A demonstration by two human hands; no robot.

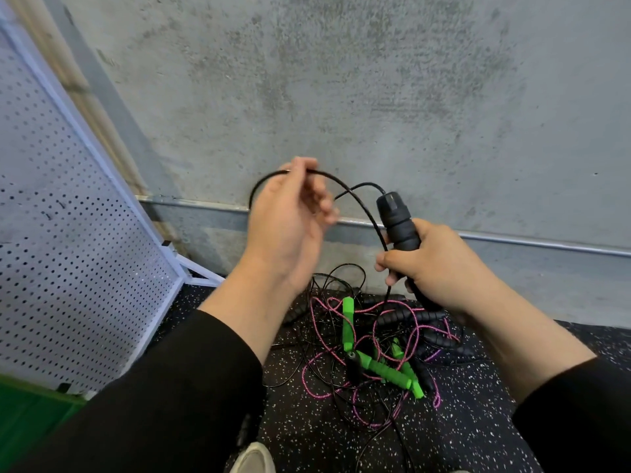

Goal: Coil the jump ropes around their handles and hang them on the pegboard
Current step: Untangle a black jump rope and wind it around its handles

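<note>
My right hand (433, 268) grips a black jump-rope handle (397, 221), held upright in front of the concrete wall. Its thin black rope (355, 196) leaves the handle's top, arcs left and drops beside the handle. My left hand (290, 220) pinches that rope at the top of the loop, fingers curled over it. Below both hands a tangled pile lies on the speckled floor: green handles (348, 322), black handles (409, 315), and pink (317, 390) and black ropes. The white pegboard (68, 250) leans at the left.
A grey concrete wall (341, 80) with a metal baseboard strip (546, 244) stands straight ahead. The pegboard's frame foot (201, 274) reaches onto the dark speckled floor (461, 421). A green surface (27, 404) shows at bottom left, and a shoe tip (254, 459) at the bottom edge.
</note>
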